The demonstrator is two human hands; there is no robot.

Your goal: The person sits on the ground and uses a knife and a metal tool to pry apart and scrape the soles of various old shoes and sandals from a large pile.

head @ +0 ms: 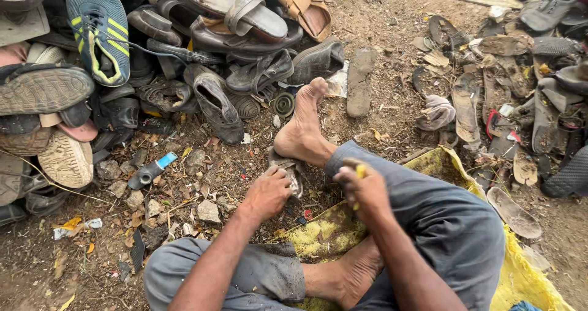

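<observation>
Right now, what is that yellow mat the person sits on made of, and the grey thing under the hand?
The yellow mat looks like woven plastic sacking: crinkled, dirt-stained. The grey piece under the left hand looks like worn rubber or leather, dull and scuffed; hard to tell which.

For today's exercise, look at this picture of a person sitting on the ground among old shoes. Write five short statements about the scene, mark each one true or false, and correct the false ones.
1. The left hand rests on a worn grey sole beside the person's heel. True.
2. The right hand is empty. False: it holds a small yellow object; what it is cannot be told.
3. The person sits on a yellow sack spread on the dirt. True.
4. The person wears boots. False: the outstretched foot is bare.
5. A blue sports shoe with yellow stripes lies in the pile at upper left. True.
</observation>
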